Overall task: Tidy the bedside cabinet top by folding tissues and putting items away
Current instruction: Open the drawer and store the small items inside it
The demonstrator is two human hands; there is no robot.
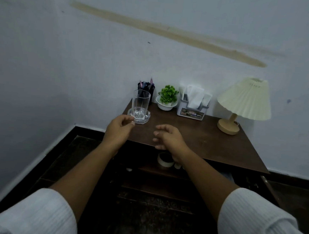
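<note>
Sleeves (31, 214) pushed back; left hand (119, 128) fingertips curled at glass dish (147, 116) rim, grip unclear, probably squaring it; right hand (168, 138) relaxed, empty

Bedroom: bedside cabinet (194, 138), lamp (243, 100).

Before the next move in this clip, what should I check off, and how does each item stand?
1. Right hand empty: ok, open above the front of the cabinet top.
2. Left hand empty: cannot tell; fingertips at the glass dish rim.
3. Drinking glass upright in the dish: ok.
4. Tissues inside tissue holder: ok.
5. Drawer shut: not ok; tape roll shows inside.
</note>
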